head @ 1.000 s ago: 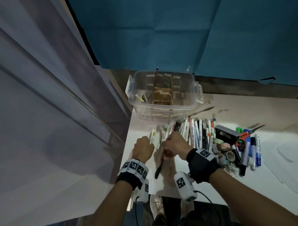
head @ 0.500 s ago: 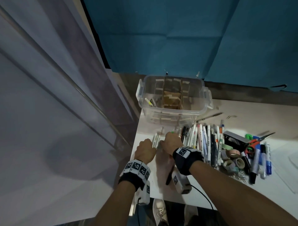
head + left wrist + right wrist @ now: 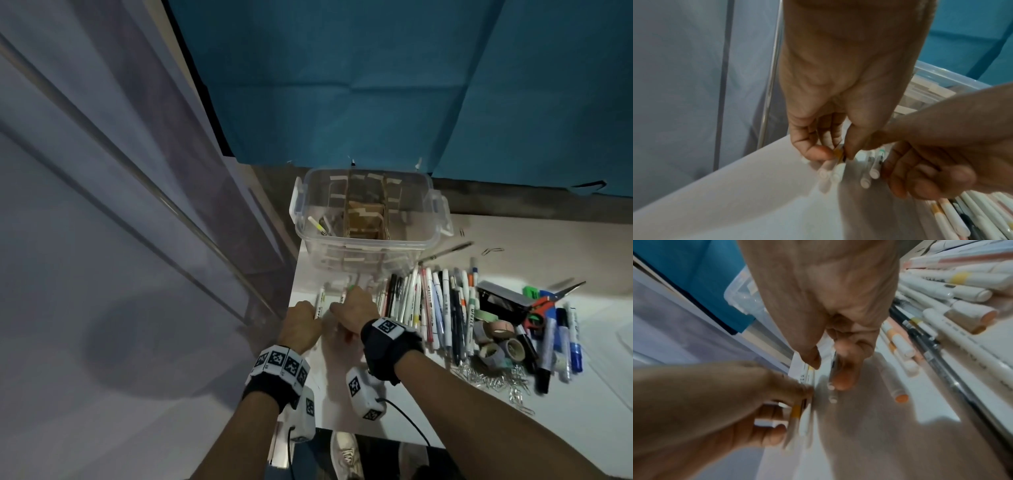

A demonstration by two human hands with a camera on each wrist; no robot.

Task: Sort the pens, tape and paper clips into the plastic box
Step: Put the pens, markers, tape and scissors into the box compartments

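My left hand (image 3: 303,325) grips a small bundle of white markers (image 3: 835,168) at the table's left edge, just in front of the clear plastic box (image 3: 424,236). My right hand (image 3: 352,308) is right beside it, fingers curled and pinching a few thin pens (image 3: 832,369) against the table. In the left wrist view the left fingers (image 3: 818,152) wrap an orange-banded marker, and the right hand holds pens (image 3: 873,167) next to them. The box holds a few pens (image 3: 318,228) in its left compartment. Many more pens (image 3: 431,308) lie in a row to the right.
Tape rolls (image 3: 496,339), a heap of paper clips (image 3: 493,380), red-handled scissors (image 3: 544,305), a black case (image 3: 500,299) and blue markers (image 3: 568,339) lie right of the pen row. A wall and a metal rail stand close on the left; the table's left edge (image 3: 291,301) is beside my left hand.
My right hand has moved forward and left, up against the left hand near the box. The left hand has stayed by the table's edge with its markers.
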